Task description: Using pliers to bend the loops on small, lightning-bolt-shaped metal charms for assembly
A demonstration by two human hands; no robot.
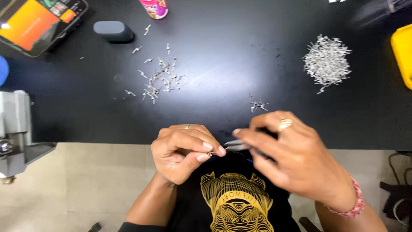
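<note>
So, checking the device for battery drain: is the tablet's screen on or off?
On: the tablet at the table's far left corner glows bright orange.

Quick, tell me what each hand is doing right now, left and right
Left hand: closed, pinching a tiny metal piece between thumb and fingertips.
Right hand: closed on metal tweezers, tips pointing at that piece.

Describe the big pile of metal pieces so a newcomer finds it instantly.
Start at the black table and look to its far right, next to the yellow container. The big pile sits there: a dense, rounded heap of small silvery pins. The scattered pieces at left and the tiny cluster are loose and sparse.
</note>
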